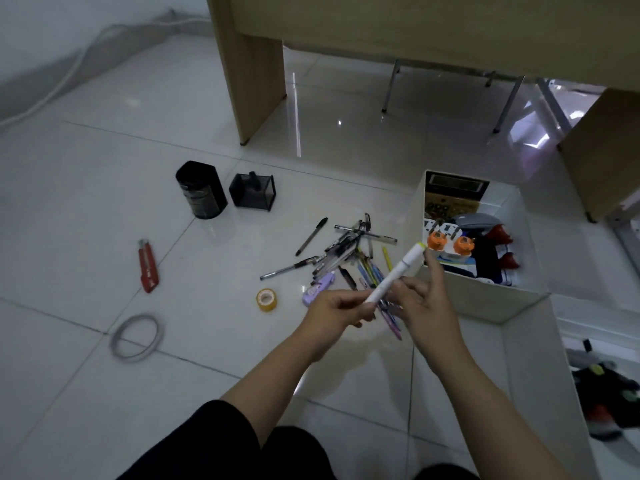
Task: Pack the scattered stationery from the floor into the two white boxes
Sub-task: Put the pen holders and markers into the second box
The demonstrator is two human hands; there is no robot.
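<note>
A white marker (398, 270) with a yellow-green tip is held above the floor. My left hand (337, 311) grips its lower end, and my right hand (424, 303) holds its middle with the index finger stretched up along it. Under my hands lies a heap of pens and pencils (349, 252) on the tiles. A white box (485, 299) to the right holds a calculator, orange plugs and other items. A second white box (540, 375) stands nearer, at the right edge.
On the tiles lie a red utility knife (148, 266), a coiled grey cable (136, 337), a yellow tape roll (266, 299), a purple correction tape (318, 289), a black cylinder cup (201, 189) and a black mesh holder (252, 190). A wooden desk leg (252, 81) stands behind.
</note>
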